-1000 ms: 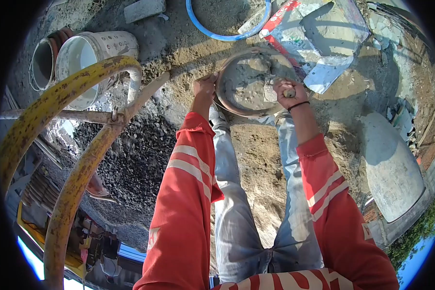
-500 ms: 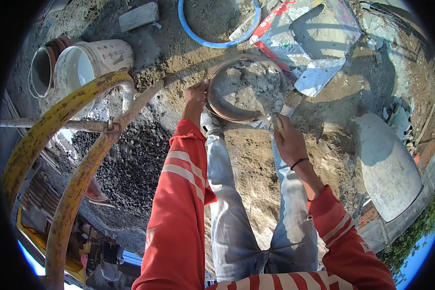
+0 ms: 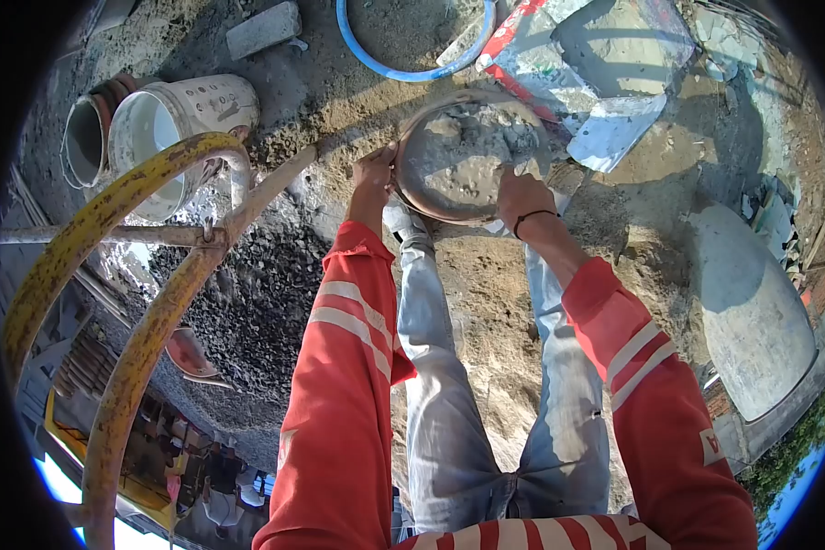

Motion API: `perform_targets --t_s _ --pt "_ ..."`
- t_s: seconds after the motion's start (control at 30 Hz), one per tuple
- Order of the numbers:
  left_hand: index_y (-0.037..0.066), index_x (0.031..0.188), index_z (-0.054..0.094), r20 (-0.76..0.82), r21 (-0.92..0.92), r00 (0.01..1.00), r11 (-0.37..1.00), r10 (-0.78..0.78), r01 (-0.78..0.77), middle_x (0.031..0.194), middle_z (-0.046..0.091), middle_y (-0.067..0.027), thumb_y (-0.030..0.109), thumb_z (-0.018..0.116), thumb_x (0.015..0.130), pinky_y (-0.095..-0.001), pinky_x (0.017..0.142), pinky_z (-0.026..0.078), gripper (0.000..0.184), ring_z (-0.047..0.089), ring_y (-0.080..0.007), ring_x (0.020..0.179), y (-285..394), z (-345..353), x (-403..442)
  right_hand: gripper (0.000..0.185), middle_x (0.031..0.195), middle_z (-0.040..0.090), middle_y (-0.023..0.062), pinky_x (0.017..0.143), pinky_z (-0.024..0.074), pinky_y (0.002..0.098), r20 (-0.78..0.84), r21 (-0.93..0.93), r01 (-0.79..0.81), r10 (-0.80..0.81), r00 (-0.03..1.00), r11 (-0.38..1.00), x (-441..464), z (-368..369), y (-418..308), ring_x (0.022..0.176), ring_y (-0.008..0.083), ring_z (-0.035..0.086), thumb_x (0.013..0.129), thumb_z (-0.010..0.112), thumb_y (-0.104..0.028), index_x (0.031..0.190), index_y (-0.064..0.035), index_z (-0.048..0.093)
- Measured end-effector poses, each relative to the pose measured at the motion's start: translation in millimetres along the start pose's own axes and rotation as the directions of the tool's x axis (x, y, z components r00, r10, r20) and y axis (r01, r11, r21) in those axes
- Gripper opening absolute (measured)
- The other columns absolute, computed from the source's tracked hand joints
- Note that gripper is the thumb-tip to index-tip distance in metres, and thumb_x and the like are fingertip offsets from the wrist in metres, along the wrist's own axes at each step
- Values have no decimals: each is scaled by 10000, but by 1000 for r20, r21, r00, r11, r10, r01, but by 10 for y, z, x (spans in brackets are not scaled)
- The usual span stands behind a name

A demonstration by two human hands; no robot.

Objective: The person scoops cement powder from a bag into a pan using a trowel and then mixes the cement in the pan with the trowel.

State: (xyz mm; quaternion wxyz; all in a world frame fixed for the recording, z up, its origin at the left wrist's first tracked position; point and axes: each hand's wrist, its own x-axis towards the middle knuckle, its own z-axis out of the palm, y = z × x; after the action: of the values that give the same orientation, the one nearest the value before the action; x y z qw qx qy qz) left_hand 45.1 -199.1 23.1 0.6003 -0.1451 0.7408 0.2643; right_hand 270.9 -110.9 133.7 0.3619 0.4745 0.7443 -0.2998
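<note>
Down on the rough dirt (image 3: 481,293) sits a wide basin (image 3: 423,207) of wet grey mix (image 3: 467,160), low enough, I reckon, for both arms to reach straight down to it. The left hand (image 3: 373,174) has its fingers closed on the left rim, probably so the basin doesn't skid around, while the right hand (image 3: 525,200) is balled up tight at the right edge, seemingly on a tool, though the knuckles hide it.

Dirt ground (image 3: 486,321) carries a basin (image 3: 440,215), a white bucket (image 3: 218,101) — and gravel (image 3: 257,312).
</note>
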Motion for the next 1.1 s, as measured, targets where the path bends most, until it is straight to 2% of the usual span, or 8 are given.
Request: perform_targets --t_s 0.2,0.3,0.37,0.47,0.7,0.8,0.87,1.1 --pt "198 963 723 3 11 999 999 36 -36 752 623 53 392 668 898 -298 559 380 211 455 -83 545 -6 -5 -5 412 888 678 199 663 567 425 -22 -136 -10 7 1000 991 -999 -676 123 780 364 690 883 523 -126 1261 39 519" --pt "106 1012 732 -30 -53 997 996 67 -68 587 552 23 338 698 884 -267 378 316 267 413 -84 426 -20 16 -11 432 842 653 194 637 563 411 -119 -130 133 -149 982 982 -1198 -813 150 719 343 683 847 555 -109 1255 34 535" --pt "189 971 725 -6 11 999 999 36 -36 745 613 59 399 690 880 -356 647 385 232 497 -104 621 2 7 -31 388 831 640 178 635 561 401 -308 -140 207 -242 920 968 -1214 -808 52 711 315 681 823 580 -107 1189 24 588" --pt "188 984 725 -27 -17 998 999 48 -49 744 608 59 404 703 869 -367 668 383 246 499 -106 649 25 20 -103 285 853 655 170 629 560 403 -386 -254 231 -317 866 939 -865 -593 -204 733 304 687 837 553 -96 1086 15 637" --pt "167 997 729 -12 18 998 998 56 -56 738 604 43 393 708 867 -339 608 386 262 487 -115 618 -48 -24 -10 243 964 670 161 727 583 387 -230 -114 120 -144 962 986 396 397 -624 894 312 683 898 520 -122 991 49 665" --pt "157 980 732 -2 -7 995 995 103 -103 717 600 36 381 711 867 -322 568 379 252 491 -115 607 -74 27 20 334 948 653 201 688 585 379 -145 -207 157 -189 971 966 44 217 -551 832 323 686 899 515 -88 1170 101 562" --pt "76 865 747 -60 -136 987 979 146 -153 538 530 20 306 721 867 -281 368 276 231 384 -88 397 -81 70 8 394 943 644 218 666 586 371 -148 -203 118 -150 978 972 -207 107 -471 800 319 686 895 516 -75 1243 108 514" --pt "164 977 734 13 -6 997 997 71 -71 691 602 28 378 708 871 -329 548 387 240 508 -108 590 -55 1 22 483 840 644 211 551 573 384 -88 -212 50 -70 994 976 -677 335 -309 736 311 686 869 540 -79 1284 144 439"
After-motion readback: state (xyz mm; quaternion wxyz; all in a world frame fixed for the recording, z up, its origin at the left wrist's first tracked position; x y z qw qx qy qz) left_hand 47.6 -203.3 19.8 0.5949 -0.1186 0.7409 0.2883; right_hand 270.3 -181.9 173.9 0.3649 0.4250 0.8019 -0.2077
